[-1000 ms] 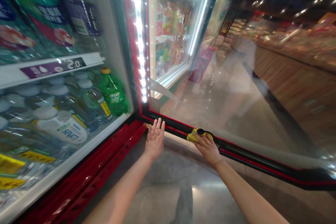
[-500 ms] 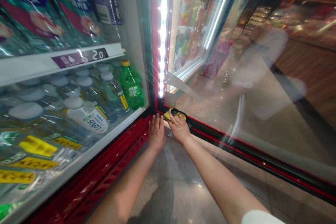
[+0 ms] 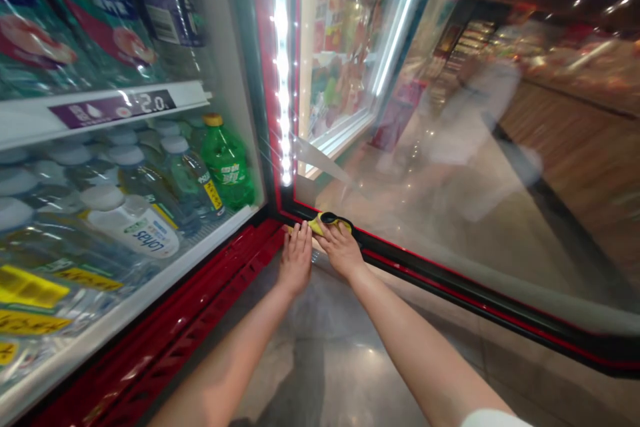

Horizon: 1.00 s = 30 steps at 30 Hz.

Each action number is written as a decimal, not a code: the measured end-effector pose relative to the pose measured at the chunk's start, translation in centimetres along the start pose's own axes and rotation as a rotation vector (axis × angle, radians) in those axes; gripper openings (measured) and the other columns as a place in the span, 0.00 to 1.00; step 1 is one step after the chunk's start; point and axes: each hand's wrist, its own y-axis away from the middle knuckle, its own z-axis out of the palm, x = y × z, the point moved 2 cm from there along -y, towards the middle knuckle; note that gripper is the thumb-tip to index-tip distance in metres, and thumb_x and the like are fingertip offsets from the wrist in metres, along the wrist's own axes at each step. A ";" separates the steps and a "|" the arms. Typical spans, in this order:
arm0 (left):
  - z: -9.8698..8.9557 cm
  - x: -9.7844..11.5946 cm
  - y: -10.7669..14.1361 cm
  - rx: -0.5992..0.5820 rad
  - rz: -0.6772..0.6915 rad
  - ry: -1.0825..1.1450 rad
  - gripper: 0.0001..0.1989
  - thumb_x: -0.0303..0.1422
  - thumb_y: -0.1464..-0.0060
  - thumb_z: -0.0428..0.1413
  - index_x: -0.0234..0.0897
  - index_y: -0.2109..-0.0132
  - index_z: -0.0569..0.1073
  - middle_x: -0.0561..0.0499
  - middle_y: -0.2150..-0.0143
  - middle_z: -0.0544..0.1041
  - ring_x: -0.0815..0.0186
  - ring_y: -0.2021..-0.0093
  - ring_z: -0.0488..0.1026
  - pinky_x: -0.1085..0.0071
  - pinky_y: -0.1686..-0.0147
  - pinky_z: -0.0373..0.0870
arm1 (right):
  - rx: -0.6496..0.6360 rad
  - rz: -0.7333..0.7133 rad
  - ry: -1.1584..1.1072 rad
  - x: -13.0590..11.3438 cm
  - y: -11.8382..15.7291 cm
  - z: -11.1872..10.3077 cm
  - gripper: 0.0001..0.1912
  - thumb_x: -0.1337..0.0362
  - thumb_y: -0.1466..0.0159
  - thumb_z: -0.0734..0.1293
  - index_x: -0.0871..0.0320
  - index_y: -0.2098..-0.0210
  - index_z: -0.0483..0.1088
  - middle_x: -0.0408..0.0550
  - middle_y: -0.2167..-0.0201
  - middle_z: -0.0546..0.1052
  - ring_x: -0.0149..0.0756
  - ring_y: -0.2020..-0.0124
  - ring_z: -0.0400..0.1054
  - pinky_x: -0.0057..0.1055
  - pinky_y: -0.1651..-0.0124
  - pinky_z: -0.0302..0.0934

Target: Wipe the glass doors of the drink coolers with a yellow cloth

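My right hand (image 3: pixel 341 248) presses a yellow cloth with a black edge (image 3: pixel 316 222) against the lower frame of the open glass door (image 3: pixel 430 270), near its hinge corner. Close beside it, my left hand (image 3: pixel 296 257) lies with its fingers stretched forward and its fingertips at the cloth's left part, by the red base (image 3: pixel 200 300) of the fridge. The fingers of my right hand bend over the cloth, which partly hides their tips.
Bottles stand on the fridge shelves at the left, among them a green bottle (image 3: pixel 227 167). A bright light strip (image 3: pixel 283 73) runs up the fridge's edge. Grey floor (image 3: pixel 320 373) lies below my arms. Blurred white shapes show through the door glass.
The view has shifted, so the fridge and door appear further left. The yellow cloth now reaches further left, to the fingertips of my left hand. My hands remain close together at the corner.
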 end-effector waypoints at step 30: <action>-2.1 22.0 -6.6 -0.084 0.863 0.021 0.36 0.23 0.39 0.45 0.31 0.25 0.48 0.48 0.22 0.46 0.62 0.23 0.38 0.60 0.26 0.41 | 0.126 -0.027 0.286 13.5 26.9 -10.9 0.15 0.65 0.30 0.65 0.52 0.45 0.75 0.47 0.35 0.71 0.39 0.42 0.69 0.43 0.34 0.61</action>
